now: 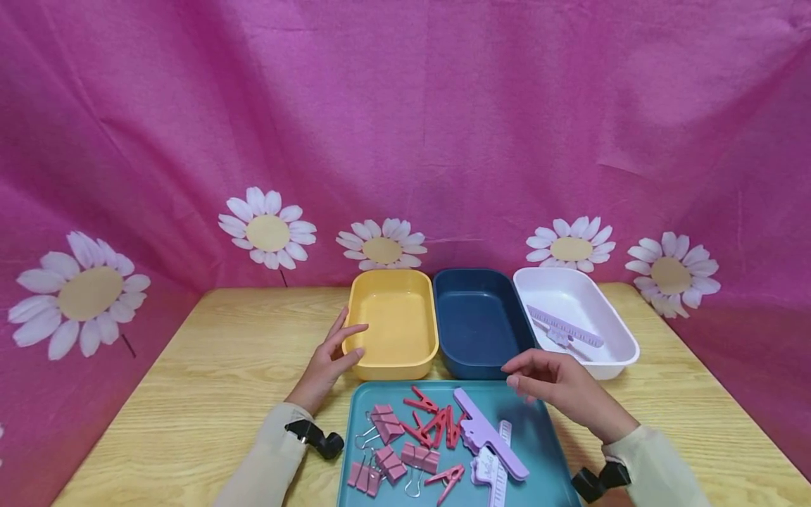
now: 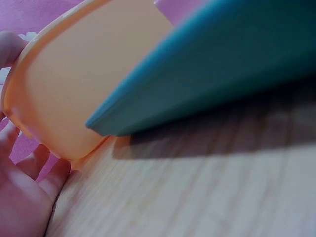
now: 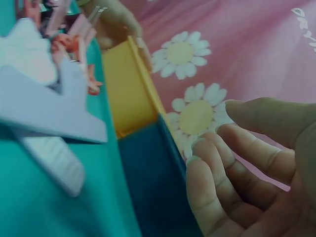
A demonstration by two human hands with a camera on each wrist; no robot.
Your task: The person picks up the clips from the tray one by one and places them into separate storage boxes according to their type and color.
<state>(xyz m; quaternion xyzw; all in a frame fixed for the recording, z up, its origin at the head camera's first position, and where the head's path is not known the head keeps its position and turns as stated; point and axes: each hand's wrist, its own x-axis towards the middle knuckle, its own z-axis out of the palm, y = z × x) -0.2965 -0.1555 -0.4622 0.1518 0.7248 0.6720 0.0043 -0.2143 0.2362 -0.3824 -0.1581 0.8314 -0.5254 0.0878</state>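
My left hand [image 1: 326, 366] rests at the left wall of the yellow bin [image 1: 391, 373], its index finger and thumb reaching over the rim. In the left wrist view, other fingers [image 2: 33, 162] lie along the bin's outside. Above the far right corner of the teal tray [image 1: 535, 436], my right hand [image 1: 564, 387] hovers with loosely bent fingers and nothing between them. Nearest it on the tray lie two lilac sealing clips [image 1: 491, 433], one crossing the other. Several pink binder clips [image 1: 421, 458] and several red clothespins [image 1: 450, 479] lie to their left.
A navy bin [image 1: 484, 310] stands between the yellow bin and a white bin [image 1: 624, 348]. Inside the white bin lies another lilac sealing clip [image 1: 564, 326]. A pink flowered cloth [image 1: 456, 141] hangs behind the wooden table [image 1: 209, 373].
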